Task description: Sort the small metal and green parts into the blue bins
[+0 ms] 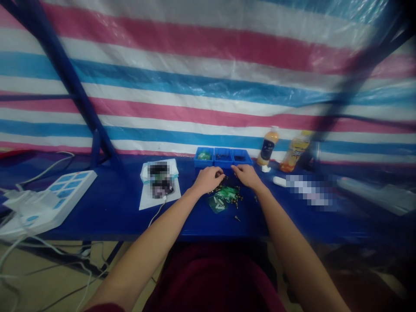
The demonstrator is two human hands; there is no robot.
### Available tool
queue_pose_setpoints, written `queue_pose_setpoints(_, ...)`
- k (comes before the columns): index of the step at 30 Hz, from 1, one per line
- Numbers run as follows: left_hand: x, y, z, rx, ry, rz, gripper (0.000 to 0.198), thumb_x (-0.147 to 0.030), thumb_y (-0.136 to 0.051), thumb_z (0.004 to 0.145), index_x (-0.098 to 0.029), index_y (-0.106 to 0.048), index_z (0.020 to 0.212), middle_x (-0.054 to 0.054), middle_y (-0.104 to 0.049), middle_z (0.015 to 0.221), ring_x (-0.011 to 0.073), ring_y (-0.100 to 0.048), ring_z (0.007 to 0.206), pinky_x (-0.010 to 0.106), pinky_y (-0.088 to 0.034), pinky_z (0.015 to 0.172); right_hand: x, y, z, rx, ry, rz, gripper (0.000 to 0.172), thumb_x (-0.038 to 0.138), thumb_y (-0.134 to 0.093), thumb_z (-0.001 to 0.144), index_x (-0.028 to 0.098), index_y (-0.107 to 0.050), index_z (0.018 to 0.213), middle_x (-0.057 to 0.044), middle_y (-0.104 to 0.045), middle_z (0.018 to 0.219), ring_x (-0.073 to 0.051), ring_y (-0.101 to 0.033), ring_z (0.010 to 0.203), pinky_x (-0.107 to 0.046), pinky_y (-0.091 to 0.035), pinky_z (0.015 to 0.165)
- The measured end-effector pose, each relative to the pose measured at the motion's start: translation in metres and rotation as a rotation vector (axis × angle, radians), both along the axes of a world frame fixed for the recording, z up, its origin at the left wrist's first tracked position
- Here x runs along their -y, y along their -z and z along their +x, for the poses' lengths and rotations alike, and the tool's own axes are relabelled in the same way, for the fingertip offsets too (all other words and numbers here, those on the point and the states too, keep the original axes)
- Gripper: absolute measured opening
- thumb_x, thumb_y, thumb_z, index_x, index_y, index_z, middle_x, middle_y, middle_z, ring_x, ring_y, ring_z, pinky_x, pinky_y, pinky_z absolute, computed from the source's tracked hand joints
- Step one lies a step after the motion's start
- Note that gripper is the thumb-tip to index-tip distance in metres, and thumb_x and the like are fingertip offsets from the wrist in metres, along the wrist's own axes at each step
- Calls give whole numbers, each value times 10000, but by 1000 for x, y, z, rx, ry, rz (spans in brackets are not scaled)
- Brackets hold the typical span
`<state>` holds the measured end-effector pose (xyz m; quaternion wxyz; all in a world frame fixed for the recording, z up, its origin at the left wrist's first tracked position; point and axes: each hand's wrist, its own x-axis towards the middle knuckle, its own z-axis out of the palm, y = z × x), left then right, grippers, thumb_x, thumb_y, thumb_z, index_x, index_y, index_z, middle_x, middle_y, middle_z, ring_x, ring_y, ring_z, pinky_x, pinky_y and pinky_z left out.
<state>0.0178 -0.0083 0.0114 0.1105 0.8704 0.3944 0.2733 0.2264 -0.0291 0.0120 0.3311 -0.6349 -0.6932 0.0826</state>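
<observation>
On the blue table lies a pile of small parts: green pieces (228, 193), brass-coloured screw-like pieces (239, 198) and white pieces (219, 203) on a clear green-tinted bag. My left hand (208, 179) is over the pile's far left side, thumb and fingers curled together; what they hold, if anything, is too small to name. At the far right side of the pile, my right hand (246, 174) has its fingertips drawn together just in front of the bins; anything between them cannot be made out. One loose screw-like part (237, 218) lies nearer the table's front edge.
Three joined blue bins (222, 164) with small parts stand behind my hands. To the right are two drink bottles (268, 145) (295, 151) and crumpled tissue (265, 169). A white power strip (73, 190) with cables, and a phone on white paper (143, 202), lie left.
</observation>
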Motion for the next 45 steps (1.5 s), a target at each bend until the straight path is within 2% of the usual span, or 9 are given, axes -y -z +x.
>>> queue_pose_setpoints(5,0,0,0,-8,2,-6,258,-406,-523,915,-232,-696,996,42,-727,946,215,-660,878,322,-487,765,-2,1,1,41,48,36,550,539,-410,942,194,-475,519,7,-477,502,-137,-418,541,-277,-269,559)
queue_pose_setpoints(17,-1,1,0,-14,-1,-11,252,-404,-539,907,-233,-698,1002,43,-731,944,210,-663,879,324,-483,777,-4,4,2,-51,-63,52,120,285,-661,817,198,-729,864,-35,-736,837,-177,-642,771,-276,-447,752)
queue_pose_setpoints(21,-1,2,1,-6,-3,-7,250,-408,-537,908,-242,-694,1011,40,-731,955,212,-663,884,327,-483,771,-2,1,1,-48,-100,35,141,264,-625,839,211,-747,888,-40,-752,917,-187,-658,844,-286,-452,809)
queue_pose_setpoints(25,-1,1,0,-10,2,-9,238,-399,-537,910,-244,-693,1000,37,-730,952,214,-663,887,332,-484,786,0,-2,-1,-61,-50,0,298,418,-576,870,186,-694,724,-33,-695,711,-179,-607,695,-285,-432,697)
queue_pose_setpoints(28,0,0,0,-25,-2,-11,229,-391,-537,909,-242,-696,978,37,-727,935,217,-663,871,331,-483,776,-1,-3,-3,-254,-64,-71,436,531,-536,867,187,-573,603,-5,-575,562,-155,-535,585,-279,-419,634)
queue_pose_setpoints(33,1,0,1,-18,-3,5,228,-390,-535,908,-236,-693,967,42,-725,936,225,-659,879,329,-478,765,-2,-6,-6,-865,-232,-257,456,576,-563,833,227,-368,614,43,-387,507,-139,-517,564,-259,-458,622)
queue_pose_setpoints(37,2,-1,1,-24,-7,9,235,-390,-528,912,-239,-696,976,41,-723,948,226,-652,895,336,-481,787,-5,-6,-4,-1038,-148,-350,426,518,-591,840,231,-343,644,58,-351,494,-118,-479,509,-233,-436,551)
queue_pose_setpoints(41,0,-1,0,-43,-57,30,250,-400,-527,911,-244,-702,997,51,-713,986,247,-632,957,364,-480,841,-9,-5,1,-1101,30,-231,322,546,-545,872,232,-490,916,35,-561,639,-107,-533,506,-209,-414,498)
queue_pose_setpoints(45,-5,3,-3,-87,-136,49,226,-343,-541,890,-265,-701,1030,62,-692,1041,283,-601,1021,405,-475,877,-13,1,8,-930,38,-102,469,560,-516,880,272,-452,1244,-5,-689,872,-121,-610,587,-222,-446,539)
